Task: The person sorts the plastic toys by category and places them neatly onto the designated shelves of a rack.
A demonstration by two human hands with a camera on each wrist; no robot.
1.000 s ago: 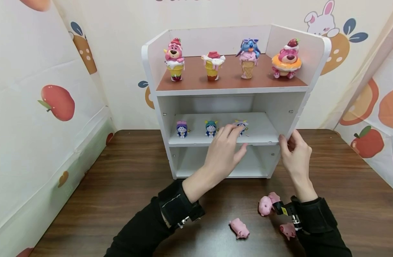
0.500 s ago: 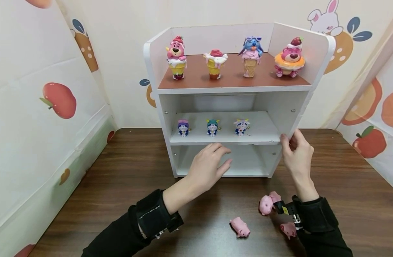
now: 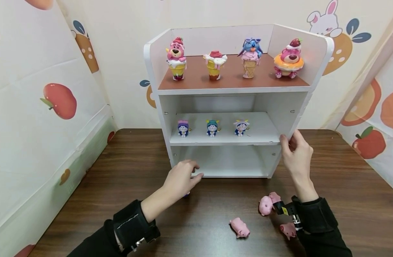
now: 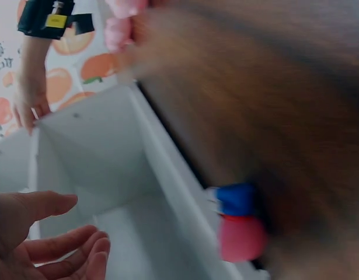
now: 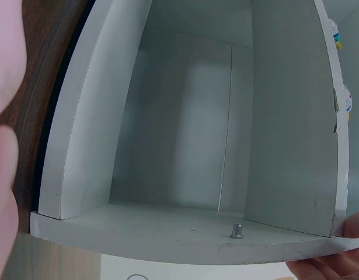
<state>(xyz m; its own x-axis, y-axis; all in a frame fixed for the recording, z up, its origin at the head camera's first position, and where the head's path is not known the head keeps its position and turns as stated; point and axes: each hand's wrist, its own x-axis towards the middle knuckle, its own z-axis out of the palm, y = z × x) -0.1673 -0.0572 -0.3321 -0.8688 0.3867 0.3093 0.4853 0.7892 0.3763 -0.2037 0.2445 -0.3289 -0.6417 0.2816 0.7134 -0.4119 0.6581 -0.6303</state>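
Note:
My left hand [image 3: 180,178] hovers by the lower left front of the white shelf [image 3: 212,144], thumb and fingers apart, holding nothing. In the left wrist view, a small blue and pink figurine [image 4: 240,224] sits on the table beside the shelf's base; the hand mostly hides it in the head view. With thumb and fingers, my right hand [image 3: 297,155] pinches the front edge of the shelf's right side panel. Three small blue figurines stand in a row on the middle board: one with a purple hat [image 3: 183,128], one green-hatted [image 3: 212,128], one white-hatted [image 3: 241,127].
On the brown top board stand a pink bear cone [image 3: 176,59], a yellow ice-cream cup [image 3: 214,65], a blue figure cone [image 3: 249,58] and a bear in an orange ring [image 3: 288,60]. Several pink pigs, including a front one [image 3: 239,227], lie on the wooden table [image 3: 209,221].
My left hand has drawn away from the white-hatted figurine and moved down and left to the shelf's lower left. The right hand keeps its place on the side panel.

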